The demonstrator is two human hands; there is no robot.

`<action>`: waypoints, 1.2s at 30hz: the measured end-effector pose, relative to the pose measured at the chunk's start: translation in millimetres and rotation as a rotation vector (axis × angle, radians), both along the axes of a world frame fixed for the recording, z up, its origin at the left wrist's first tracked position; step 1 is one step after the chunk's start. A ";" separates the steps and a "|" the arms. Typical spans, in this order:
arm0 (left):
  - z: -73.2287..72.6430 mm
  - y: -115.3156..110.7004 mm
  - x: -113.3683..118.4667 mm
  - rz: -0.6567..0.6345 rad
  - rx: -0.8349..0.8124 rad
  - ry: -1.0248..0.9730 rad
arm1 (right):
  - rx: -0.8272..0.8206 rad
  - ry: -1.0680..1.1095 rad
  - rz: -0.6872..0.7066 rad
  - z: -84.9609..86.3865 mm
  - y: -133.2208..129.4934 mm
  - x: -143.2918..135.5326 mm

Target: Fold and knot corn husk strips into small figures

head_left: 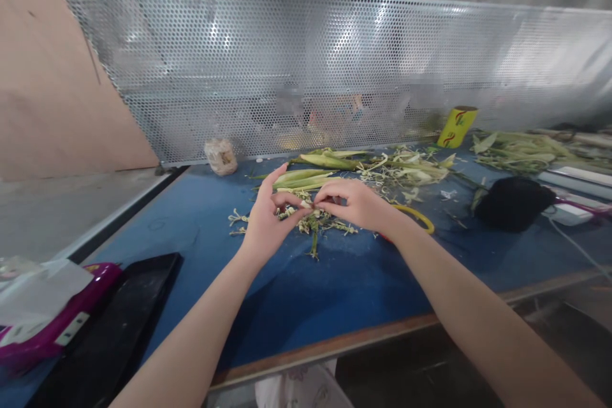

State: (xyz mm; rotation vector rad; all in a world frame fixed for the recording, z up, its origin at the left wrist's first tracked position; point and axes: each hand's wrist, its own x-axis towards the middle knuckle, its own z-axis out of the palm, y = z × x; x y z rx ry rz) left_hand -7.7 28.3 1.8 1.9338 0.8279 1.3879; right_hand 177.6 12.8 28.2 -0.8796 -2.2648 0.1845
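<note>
My left hand (268,217) and my right hand (351,202) meet over the middle of the blue table. Thumb and forefinger of the left pinch a small pale piece of husk (305,204). The right fingertips are closed on the same piece from the other side, hiding part of it. Right beneath the hands lies a loose pile of small knotted green-white husk bits (313,229). Just behind are long green corn husks (306,178), with a heap of shredded husk strips (406,166) farther right. A yellow ring (421,217), perhaps a tape roll, is partly hidden behind my right forearm.
Behind the blue tabletop (296,293) stands a perforated metal screen (239,64). Along it are a wrapped roll (220,157) and a yellow cylinder (457,127). A black bundle (514,204) and more husks (530,150) lie right. A purple device (95,287) and black tray (115,325) sit left.
</note>
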 end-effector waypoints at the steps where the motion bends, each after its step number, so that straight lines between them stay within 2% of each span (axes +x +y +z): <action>1: 0.1 0.2 0.0 0.006 0.004 0.007 | 0.007 0.005 0.002 -0.1 -0.1 -0.2; 5: 0.2 1.5 0.0 -0.001 -0.003 -0.005 | 0.000 0.033 -0.008 -2.0 0.1 -2.1; 10: -0.2 1.6 1.2 -0.028 -0.049 -0.087 | -0.073 0.146 -0.086 -4.2 1.2 -3.9; 13: -0.7 0.7 2.0 -0.070 -0.082 -0.102 | -0.119 0.122 -0.086 -4.0 1.6 -4.4; 16: -1.1 0.3 1.9 -0.052 -0.083 -0.085 | -0.145 0.097 -0.076 -4.1 2.1 -4.7; 19: -0.8 0.7 1.4 -0.032 -0.076 -0.066 | -0.142 0.102 -0.087 -4.6 2.2 -5.0; 29: 2.8 -1.1 0.7 -0.087 -0.152 -0.071 | -0.163 0.118 -0.095 -4.1 0.5 -6.0; 36: 4.0 -4.9 1.1 -0.177 -0.212 -0.120 | -0.185 0.120 -0.094 -4.5 0.1 -6.1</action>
